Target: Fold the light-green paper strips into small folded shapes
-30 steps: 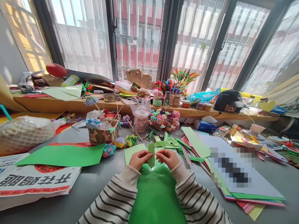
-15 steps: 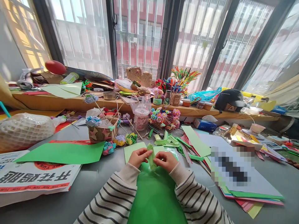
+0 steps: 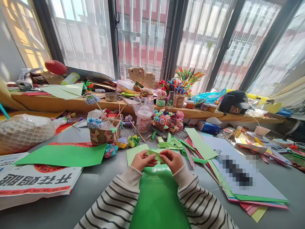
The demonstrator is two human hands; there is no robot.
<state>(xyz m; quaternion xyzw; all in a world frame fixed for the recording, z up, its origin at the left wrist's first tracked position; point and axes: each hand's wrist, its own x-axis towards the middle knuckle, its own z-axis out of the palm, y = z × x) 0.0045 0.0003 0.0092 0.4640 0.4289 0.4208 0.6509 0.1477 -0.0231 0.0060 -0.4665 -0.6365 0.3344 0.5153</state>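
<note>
Between my two hands is a small folded strip of light green paper point(image 3: 154, 155), held roughly level. My left hand point(image 3: 141, 160) pinches its left end. Its right end is in the closed fingers of my right hand point(image 3: 172, 160). Below them lies a smooth, shiny green surface point(image 3: 159, 197). A pale green sheet point(image 3: 133, 154) rests on the grey table just behind my left hand. Beyond my right hand is a pile of folded green paper strips point(image 3: 172, 143).
At left, a green sheet point(image 3: 64, 156) lies over a printed white bag point(image 3: 45, 181). A box of paper flowers point(image 3: 103, 135) and a lidded cup point(image 3: 144, 119) stand at the back. Stacked paper point(image 3: 259, 181) is on the right, a tissue box point(image 3: 209, 128) behind it.
The folded green strip has turned from upright to roughly level between my fingers. My right hand has shifted slightly upward; both hands still grip the paper.
</note>
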